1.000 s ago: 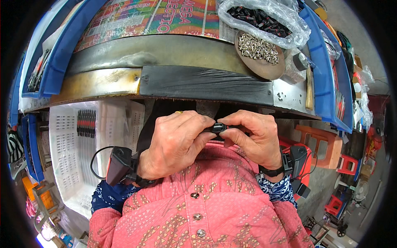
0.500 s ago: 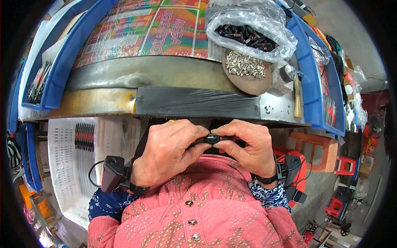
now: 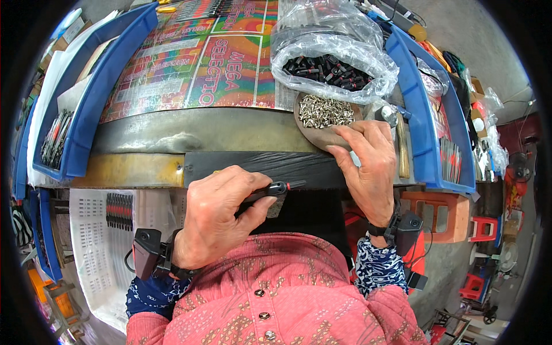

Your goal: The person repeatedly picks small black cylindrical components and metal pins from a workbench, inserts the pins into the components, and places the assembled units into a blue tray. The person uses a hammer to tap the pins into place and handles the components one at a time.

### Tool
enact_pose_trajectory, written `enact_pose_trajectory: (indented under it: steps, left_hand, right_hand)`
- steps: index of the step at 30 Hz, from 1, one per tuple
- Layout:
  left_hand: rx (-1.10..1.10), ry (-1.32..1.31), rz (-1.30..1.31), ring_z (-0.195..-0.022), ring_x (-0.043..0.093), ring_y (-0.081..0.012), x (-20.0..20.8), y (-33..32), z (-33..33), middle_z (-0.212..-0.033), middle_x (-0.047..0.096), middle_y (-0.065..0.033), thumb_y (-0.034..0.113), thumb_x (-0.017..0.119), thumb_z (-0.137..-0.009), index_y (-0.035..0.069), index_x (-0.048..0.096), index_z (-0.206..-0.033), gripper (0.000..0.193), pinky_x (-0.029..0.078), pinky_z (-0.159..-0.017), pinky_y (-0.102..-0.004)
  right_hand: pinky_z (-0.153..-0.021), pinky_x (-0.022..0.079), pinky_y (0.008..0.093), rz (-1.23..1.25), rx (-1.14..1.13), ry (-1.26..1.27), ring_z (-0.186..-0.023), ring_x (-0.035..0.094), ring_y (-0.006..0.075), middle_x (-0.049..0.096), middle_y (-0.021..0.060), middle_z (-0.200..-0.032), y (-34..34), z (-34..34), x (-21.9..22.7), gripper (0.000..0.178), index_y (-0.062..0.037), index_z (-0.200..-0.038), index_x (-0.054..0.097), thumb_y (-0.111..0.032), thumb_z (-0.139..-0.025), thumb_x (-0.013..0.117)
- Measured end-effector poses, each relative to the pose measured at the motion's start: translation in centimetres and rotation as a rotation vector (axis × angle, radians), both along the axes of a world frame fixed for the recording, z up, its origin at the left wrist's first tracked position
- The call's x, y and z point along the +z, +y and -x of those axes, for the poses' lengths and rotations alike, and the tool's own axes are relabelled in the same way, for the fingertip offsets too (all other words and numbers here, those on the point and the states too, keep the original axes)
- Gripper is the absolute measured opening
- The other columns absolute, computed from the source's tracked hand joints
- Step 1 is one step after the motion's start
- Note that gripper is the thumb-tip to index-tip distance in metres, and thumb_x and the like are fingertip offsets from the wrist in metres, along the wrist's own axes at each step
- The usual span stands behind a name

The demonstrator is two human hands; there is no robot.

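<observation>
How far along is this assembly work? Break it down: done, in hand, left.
Done: rows of dark finished-looking pieces lie on the white sheet at the lower left. In hand: the left hand grips one small black part, and the right hand reaches to the dish of metal pins. Left: a plastic bag of black parts is well filled.

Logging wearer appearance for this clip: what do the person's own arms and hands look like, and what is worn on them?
Both hands are bare, no gloves. The left hand and right hand each have a black strap at the wrist carrying a small black boxy device, the left device with a thin black cable. The sleeves are dark blue with a white pattern, under a pink patterned top with snap buttons.
</observation>
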State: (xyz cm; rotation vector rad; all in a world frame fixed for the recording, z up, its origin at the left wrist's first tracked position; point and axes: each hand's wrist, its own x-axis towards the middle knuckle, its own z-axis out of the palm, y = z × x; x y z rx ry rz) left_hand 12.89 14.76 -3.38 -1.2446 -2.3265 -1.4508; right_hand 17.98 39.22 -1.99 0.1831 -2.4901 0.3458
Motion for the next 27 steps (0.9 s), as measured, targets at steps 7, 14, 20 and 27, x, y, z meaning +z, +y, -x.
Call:
enact_pose_trajectory:
  steps: [7,14,20,27]
  left_hand:
    - [0.018,0.020,0.040,-0.067,0.064,-0.0297,0.3,0.0,0.5,-0.078,0.064,-0.0117,0.001,0.077,-0.071,0.001,0.065,-0.093,0.024,0.051,-0.060,-0.0367]
    - [0.022,0.042,0.059,-0.068,0.063,-0.0304,0.3,0.4,0.7,-0.079,0.065,-0.0117,0.004,0.077,-0.071,0.002,0.065,-0.091,0.024,0.051,-0.060,-0.0374]
    - [0.013,0.035,0.062,-0.068,0.063,-0.0319,0.0,0.3,0.1,-0.078,0.063,-0.0120,0.006,0.077,-0.072,0.003,0.065,-0.090,0.022,0.050,-0.060,-0.0382]
    - [0.010,0.039,0.037,-0.063,0.060,-0.0269,0.0,0.1,-0.3,-0.076,0.063,-0.0105,0.004,0.078,-0.071,0.003,0.066,-0.090,0.023,0.048,-0.056,-0.0347]
  right_hand:
    - [-0.082,0.039,0.0419,-0.071,-0.042,-0.037,-0.097,0.053,0.0291,0.060,0.0077,-0.097,0.4,0.8,-1.1,0.039,-0.0047,-0.105,0.069,-0.025,-0.072,0.078]
    - [-0.081,0.039,0.0413,-0.108,-0.013,-0.068,-0.096,0.053,0.0284,0.060,0.0071,-0.096,0.4,0.7,-0.7,0.037,-0.0040,-0.101,0.069,-0.025,-0.072,0.078]
    - [-0.081,0.039,0.0409,-0.092,0.044,-0.104,-0.094,0.054,0.0282,0.061,0.0068,-0.094,0.3,0.6,-0.2,0.029,-0.0046,-0.097,0.069,-0.021,-0.075,0.076]
    - [-0.080,0.040,0.0411,0.051,0.119,-0.144,-0.091,0.055,0.0290,0.061,0.0077,-0.086,0.2,0.6,0.0,0.014,-0.0046,-0.087,0.067,-0.009,-0.075,0.073]
